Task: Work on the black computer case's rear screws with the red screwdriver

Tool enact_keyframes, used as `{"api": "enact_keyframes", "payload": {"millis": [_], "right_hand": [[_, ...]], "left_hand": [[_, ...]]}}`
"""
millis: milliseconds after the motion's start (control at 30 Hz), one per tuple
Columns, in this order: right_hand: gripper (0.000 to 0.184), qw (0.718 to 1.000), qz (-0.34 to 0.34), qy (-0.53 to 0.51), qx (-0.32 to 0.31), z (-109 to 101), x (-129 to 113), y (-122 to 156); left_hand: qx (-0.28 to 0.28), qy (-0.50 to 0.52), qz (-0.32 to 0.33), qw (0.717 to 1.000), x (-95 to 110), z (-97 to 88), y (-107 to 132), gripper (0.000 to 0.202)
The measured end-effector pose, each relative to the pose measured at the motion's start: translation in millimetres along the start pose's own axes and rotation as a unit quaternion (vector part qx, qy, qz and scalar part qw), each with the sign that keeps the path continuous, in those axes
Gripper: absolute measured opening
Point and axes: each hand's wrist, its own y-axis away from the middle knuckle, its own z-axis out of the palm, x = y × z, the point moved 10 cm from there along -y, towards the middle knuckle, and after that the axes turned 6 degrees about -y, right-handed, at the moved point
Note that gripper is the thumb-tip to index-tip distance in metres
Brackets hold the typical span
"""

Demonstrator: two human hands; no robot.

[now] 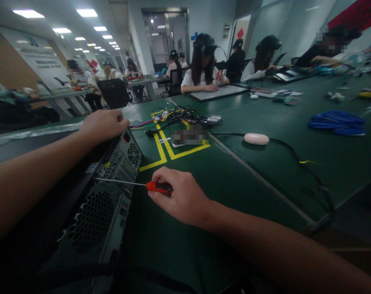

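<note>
Red screwdriver handle (155, 187) mostly out of sight within right-hand fingers (165, 174)

Green table (265, 175): yellow tape (161, 152) outline, cable tangle (185, 115), pink oval device (256, 139) on black cord (323, 188), blue bundle (336, 122). Seated people (202, 67) along far end

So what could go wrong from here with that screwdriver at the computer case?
1. The screwdriver has its thin shaft at the rear panel of the computer case, with the right hand far back on the red handle. The tip could slip and gouge the fan grille.
2. Only the left hand steadies the case, so pushing may shift it.
3. The black cable trailing off the table edge could snag the right arm.
</note>
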Motion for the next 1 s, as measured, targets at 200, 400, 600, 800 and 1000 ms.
{"api": "enact_keyframes", "payload": {"millis": [200,400,600,800,1000], "right_hand": [[0.011,1.0,-0.003,-0.002,0.001,-1.0,-0.6,0.3],[0.011,1.0,0.003,-0.009,-0.002,-0.7,-0.9,-0.4],[0.011,1.0,0.006,-0.012,0.0,-0.8,-0.5,-0.2],[0.012,1.0,0.003,-0.013,-0.002,0.1,0.3,0.2],[0.013,1.0,0.007,-0.011,0.0,-0.7,0.1,0.1]], "left_hand": [[-0.001,0.006,-0.003,1.0,0.3,-1.0,1.0,0.059],[-0.006,0.005,-0.002,1.0,-0.5,1.4,-0.7,0.056],[-0.001,0.007,0.008,1.0,0.9,1.1,-1.0,0.058],[0.003,0.002,0.002,1.0,-0.1,1.0,-0.4,0.06],[0.001,0.004,0.003,1.0,0.4,0.2,0.2,0.059]]}}
